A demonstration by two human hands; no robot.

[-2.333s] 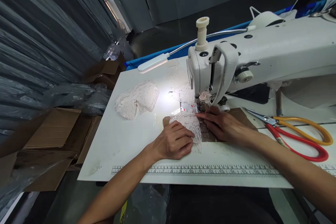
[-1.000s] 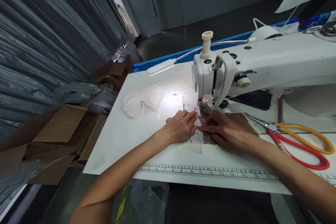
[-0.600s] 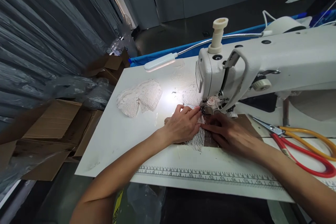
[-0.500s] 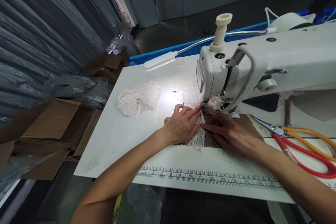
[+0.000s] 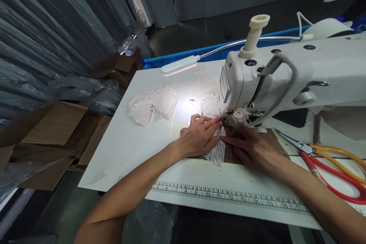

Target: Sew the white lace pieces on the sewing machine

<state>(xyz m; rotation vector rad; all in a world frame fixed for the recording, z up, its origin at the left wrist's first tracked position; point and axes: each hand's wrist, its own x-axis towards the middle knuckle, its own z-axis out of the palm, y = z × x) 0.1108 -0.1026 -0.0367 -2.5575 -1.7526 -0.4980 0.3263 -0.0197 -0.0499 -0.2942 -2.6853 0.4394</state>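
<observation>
My left hand (image 5: 198, 135) lies flat on a strip of white lace (image 5: 217, 153), fingers stretched toward the presser foot (image 5: 225, 122) of a white sewing machine (image 5: 233, 80). It presses the lace down from above. My right hand (image 5: 248, 143) is at the lace's right edge, under the machine head. One of its digits reaches out to touch the lace; the others are apart from it, partly in shadow. More lace (image 5: 207, 93) spreads out behind the foot, under the lamp light. A small pale fabric rose (image 5: 239, 113) is fixed beside the needle area.
A cup-shaped lace piece (image 5: 153, 103) lies on the white table (image 5: 126, 152) to the left. Scissors (image 5: 323, 156) with red and orange handles rest at the right. A printed ruler (image 5: 214, 194) runs along the front edge. A lamp (image 5: 180, 65) hangs above; cardboard boxes (image 5: 54, 126) stand left.
The view has shifted slightly, so the machine appears a little farther right. Both hands keep nearly the same place on the lace, close to the presser foot.
</observation>
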